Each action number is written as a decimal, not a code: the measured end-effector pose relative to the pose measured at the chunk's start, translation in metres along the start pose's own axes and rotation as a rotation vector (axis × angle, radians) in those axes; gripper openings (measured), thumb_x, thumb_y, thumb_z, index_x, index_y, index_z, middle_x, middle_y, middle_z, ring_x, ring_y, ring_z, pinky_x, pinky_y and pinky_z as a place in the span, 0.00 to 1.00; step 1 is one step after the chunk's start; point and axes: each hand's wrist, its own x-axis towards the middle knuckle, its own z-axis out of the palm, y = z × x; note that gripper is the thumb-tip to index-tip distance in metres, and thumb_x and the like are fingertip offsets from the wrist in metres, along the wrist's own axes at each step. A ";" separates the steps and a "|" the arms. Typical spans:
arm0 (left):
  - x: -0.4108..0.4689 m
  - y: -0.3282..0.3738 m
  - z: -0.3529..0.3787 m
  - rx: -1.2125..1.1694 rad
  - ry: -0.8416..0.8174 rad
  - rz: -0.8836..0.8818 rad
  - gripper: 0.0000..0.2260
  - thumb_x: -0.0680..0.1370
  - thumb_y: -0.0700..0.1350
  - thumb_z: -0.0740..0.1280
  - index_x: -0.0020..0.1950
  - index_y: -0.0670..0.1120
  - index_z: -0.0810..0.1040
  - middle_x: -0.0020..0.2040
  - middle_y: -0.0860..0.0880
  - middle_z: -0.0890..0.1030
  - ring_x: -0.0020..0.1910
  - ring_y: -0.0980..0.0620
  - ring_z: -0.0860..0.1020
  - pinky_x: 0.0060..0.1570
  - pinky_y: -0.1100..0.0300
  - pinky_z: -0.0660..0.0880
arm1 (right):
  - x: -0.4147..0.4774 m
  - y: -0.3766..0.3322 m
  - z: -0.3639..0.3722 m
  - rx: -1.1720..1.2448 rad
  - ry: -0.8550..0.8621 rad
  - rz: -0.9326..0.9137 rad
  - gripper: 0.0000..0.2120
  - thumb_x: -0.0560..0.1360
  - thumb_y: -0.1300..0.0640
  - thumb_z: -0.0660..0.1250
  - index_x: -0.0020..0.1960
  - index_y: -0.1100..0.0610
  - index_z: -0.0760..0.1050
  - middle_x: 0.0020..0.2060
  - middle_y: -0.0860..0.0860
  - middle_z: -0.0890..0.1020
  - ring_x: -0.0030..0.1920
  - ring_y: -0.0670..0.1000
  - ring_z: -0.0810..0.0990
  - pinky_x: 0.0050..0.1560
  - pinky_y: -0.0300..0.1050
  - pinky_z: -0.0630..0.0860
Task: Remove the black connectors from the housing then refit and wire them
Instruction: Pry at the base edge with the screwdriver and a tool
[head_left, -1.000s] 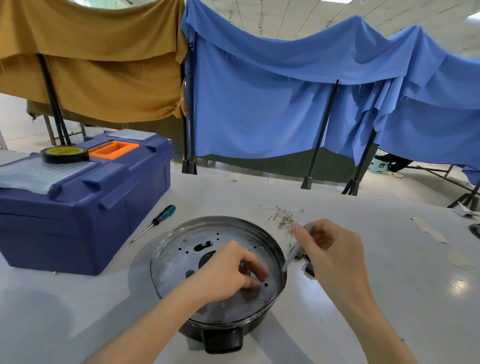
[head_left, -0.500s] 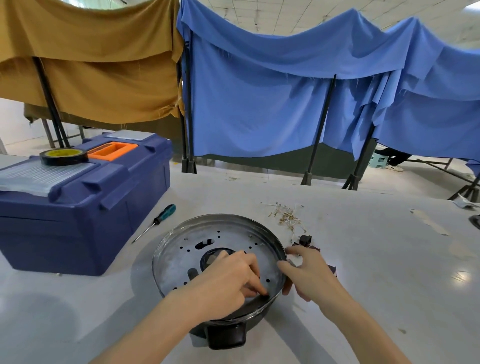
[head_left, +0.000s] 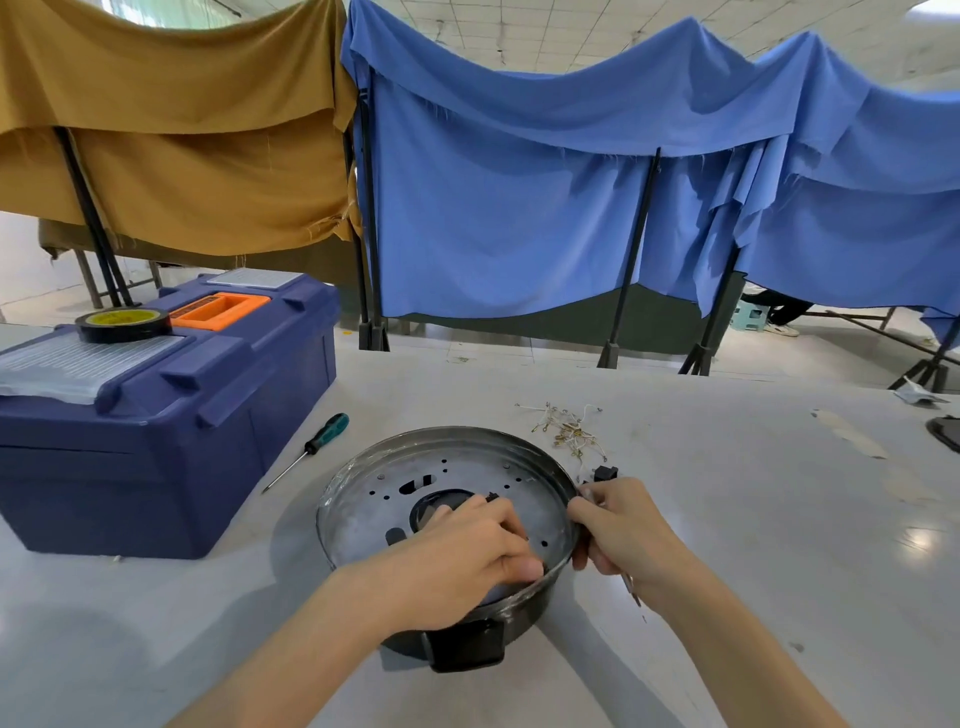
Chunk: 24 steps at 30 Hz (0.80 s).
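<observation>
The round metal housing lies base up on the white table, its black handle toward me. My left hand rests on the perforated base plate, fingers curled, thumb and forefinger tips together at the near right inner rim; I see nothing between them. A small black connector sits on the plate just beyond its knuckles. My right hand presses against the outside of the right rim, closed around a thin grey tool whose tip pokes out below the palm. Another black connector lies on the table beyond that hand.
A blue toolbox stands at the left with a tape roll on its lid. A green-handled screwdriver lies between toolbox and housing. Wire scraps are scattered behind the housing. A dark object sits at the right edge.
My right hand came down from above the table to the housing's right rim, still holding the thin tool. My left hand slid slightly toward the near right rim.
</observation>
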 end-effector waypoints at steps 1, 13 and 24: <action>0.000 0.003 -0.002 -0.022 -0.009 -0.017 0.18 0.82 0.57 0.53 0.63 0.54 0.77 0.61 0.56 0.69 0.62 0.55 0.63 0.65 0.50 0.61 | 0.000 -0.002 -0.002 0.014 -0.002 0.002 0.17 0.72 0.71 0.58 0.28 0.59 0.60 0.20 0.59 0.69 0.18 0.53 0.64 0.22 0.35 0.53; -0.002 0.034 0.012 0.346 0.248 -0.001 0.13 0.73 0.43 0.68 0.57 0.46 0.73 0.53 0.49 0.67 0.52 0.49 0.65 0.47 0.58 0.62 | 0.001 -0.007 -0.011 0.229 0.010 0.177 0.05 0.73 0.71 0.60 0.40 0.66 0.70 0.22 0.62 0.73 0.17 0.50 0.59 0.21 0.35 0.53; 0.006 0.024 -0.008 0.024 0.195 -0.050 0.11 0.77 0.50 0.67 0.44 0.42 0.80 0.53 0.52 0.73 0.52 0.50 0.69 0.54 0.48 0.70 | 0.006 -0.009 -0.016 0.393 0.000 0.188 0.05 0.74 0.69 0.64 0.40 0.67 0.71 0.21 0.61 0.74 0.17 0.48 0.60 0.18 0.34 0.56</action>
